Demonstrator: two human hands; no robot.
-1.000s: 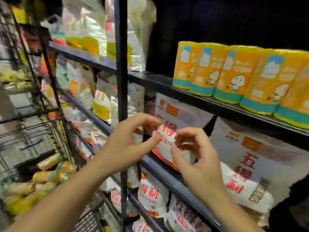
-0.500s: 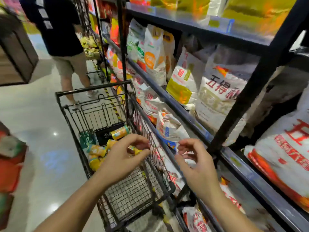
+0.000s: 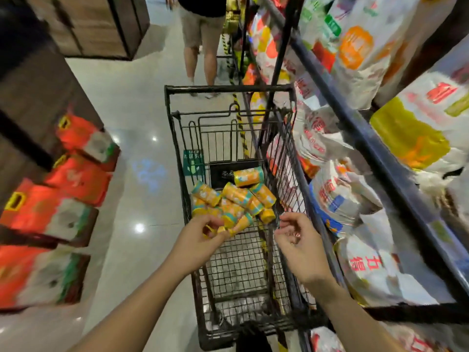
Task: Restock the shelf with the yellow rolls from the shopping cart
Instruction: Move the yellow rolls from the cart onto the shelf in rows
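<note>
Swinging away from the shelf, the view now drops squarely over the shopping cart (image 3: 228, 88), and both hands, at the flour bags a second ago, hang above its basket. Motion blur smears the print on the bags (image 3: 355, 59) along the shelf (image 3: 368, 138) at right and on the red cartons (image 3: 76, 174) stacked at left. A second person (image 3: 200, 41) beyond the cart is cut off above the waist. A black shelf post (image 3: 279, 72) crosses the cart's far right corner.

The left hand (image 3: 200, 240) curls its fingers at the near edge of the yellow rolls (image 3: 236, 196). Yellow shows between the fingers, but whether they grip a roll cannot be told. The right hand (image 3: 297, 245) hovers by the cart's right wall, fingers loosely bent, holding nothing.

The cart stands tight against the shelf on its right. Open floor (image 3: 142, 110) runs along its left side, between it and the cartons. The near half of the basket shows bare wire.

The rolls lie on their sides in a heap at the basket's far end, long axes slanting every way. One apart roll (image 3: 248, 176) rests above the heap, lying across the cart.
</note>
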